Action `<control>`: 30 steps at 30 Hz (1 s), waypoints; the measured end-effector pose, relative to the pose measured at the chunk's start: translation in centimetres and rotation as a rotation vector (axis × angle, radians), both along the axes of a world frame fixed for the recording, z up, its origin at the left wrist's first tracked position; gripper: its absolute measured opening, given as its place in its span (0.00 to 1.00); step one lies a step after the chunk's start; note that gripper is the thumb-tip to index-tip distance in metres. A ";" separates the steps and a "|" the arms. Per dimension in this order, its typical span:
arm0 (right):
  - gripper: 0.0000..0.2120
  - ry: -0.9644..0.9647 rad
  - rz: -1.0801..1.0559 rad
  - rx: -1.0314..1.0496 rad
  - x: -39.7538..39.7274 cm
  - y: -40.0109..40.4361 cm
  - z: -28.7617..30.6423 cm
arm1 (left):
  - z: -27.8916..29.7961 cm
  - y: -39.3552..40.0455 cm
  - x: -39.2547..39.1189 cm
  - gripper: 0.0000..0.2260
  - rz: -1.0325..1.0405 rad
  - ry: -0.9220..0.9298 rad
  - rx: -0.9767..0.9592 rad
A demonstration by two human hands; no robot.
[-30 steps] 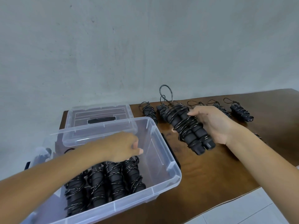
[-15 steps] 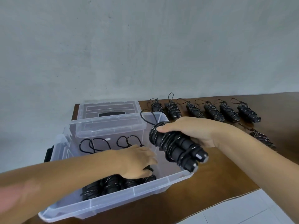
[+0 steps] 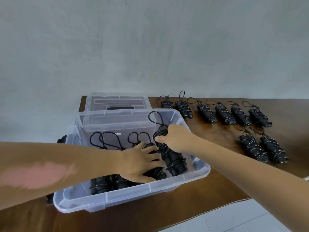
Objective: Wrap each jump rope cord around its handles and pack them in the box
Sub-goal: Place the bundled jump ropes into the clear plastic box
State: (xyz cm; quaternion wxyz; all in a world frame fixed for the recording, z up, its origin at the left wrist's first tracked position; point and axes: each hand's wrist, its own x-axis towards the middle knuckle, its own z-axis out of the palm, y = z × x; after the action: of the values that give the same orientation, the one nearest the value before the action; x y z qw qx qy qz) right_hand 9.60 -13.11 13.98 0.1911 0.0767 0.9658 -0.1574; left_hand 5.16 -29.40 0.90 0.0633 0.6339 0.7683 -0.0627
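A clear plastic box (image 3: 127,193) stands on the brown table (image 3: 209,195). Inside it lie several black wrapped jump ropes (image 3: 103,183) side by side. My right hand (image 3: 175,138) grips one more wrapped jump rope (image 3: 172,158) by its upper end, inside the box at the right of the row, its cord loop sticking up. My left hand (image 3: 140,163) lies flat with spread fingers on the packed ropes, touching the held one.
Several wrapped jump ropes (image 3: 224,113) lie in a row on the table at the back right, and two more (image 3: 262,148) nearer. The box's clear lid (image 3: 117,102) lies behind the box. The table's front edge runs diagonally at lower right above a pale floor (image 3: 250,218).
My right hand has carried the wrapped rope from above the box's front right corner down into the box. My left hand has opened and spread over the packed ropes.
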 end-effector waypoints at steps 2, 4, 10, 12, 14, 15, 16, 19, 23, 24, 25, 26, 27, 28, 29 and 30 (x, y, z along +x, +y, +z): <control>0.19 -0.041 0.089 0.184 -0.1 -0.5 -0.3 | -0.5 -0.2 0.0 0.32 -0.016 0.060 0.066; 0.23 0.023 0.090 0.280 -0.2 -1.1 0.0 | -0.6 -0.3 0.0 0.34 0.000 0.064 0.075; 0.25 -0.015 0.048 0.445 -0.9 -0.5 -3.6 | -0.9 -0.8 -0.4 0.32 -0.003 0.029 0.144; 0.26 0.001 -0.041 0.262 -0.8 -0.1 -4.7 | -0.8 -1.0 -0.5 0.32 -0.010 0.022 0.129; 0.22 0.052 -0.063 0.140 -0.7 0.0 -5.4 | -0.6 -1.3 -0.5 0.32 -0.011 0.034 0.125; 0.21 0.045 -0.046 0.135 -0.7 0.0 -5.7 | -0.6 -1.4 -0.5 0.33 -0.008 0.034 0.121; 0.23 0.020 -0.030 0.160 -0.7 -0.3 -6.0 | -0.4 -1.5 -0.4 0.33 -0.006 0.024 0.111; 0.34 -0.071 -0.011 0.301 -1.4 -0.7 -7.3 | -0.3 -1.6 -0.4 0.35 -0.014 0.002 0.083; 0.25 -0.057 0.048 0.325 -1.9 -0.4 -8.9 | 0.3 -1.5 -0.1 0.39 -0.008 0.026 0.007; 0.23 -0.056 0.062 0.329 -2.0 -0.5 -9.0 | 0.5 -1.5 0.1 0.40 0.003 0.030 -0.024; 0.23 -0.059 0.074 0.332 -2.0 -0.4 -9.1 | 0.6 -1.5 0.1 0.41 0.013 0.029 -0.035; 0.22 -0.059 0.077 0.328 -2.0 -0.4 -9.1 | 0.9 -1.4 0.2 0.42 0.021 0.026 -0.038; 0.22 -0.060 0.074 0.318 -2.0 -0.4 -9.1 | 1.0 -1.4 0.2 0.42 0.029 0.022 -0.042; 0.21 -0.064 0.068 0.311 -2.0 -0.3 -9.1 | 1.1 -1.4 0.2 0.42 0.037 0.018 -0.052; 0.21 -0.068 0.072 0.312 -1.9 -0.4 -9.1 | 1.2 -1.4 0.3 0.42 0.050 0.015 -0.065; 0.21 -0.070 0.090 0.328 -1.8 -0.5 -9.1 | 1.4 -1.3 0.5 0.41 0.061 0.014 -0.080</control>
State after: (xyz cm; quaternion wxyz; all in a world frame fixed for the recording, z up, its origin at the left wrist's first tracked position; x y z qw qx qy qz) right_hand 7.77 -13.61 4.88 0.2166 0.0690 0.9737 0.0140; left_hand 5.68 -30.73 2.33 0.0849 0.6067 0.7845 -0.0960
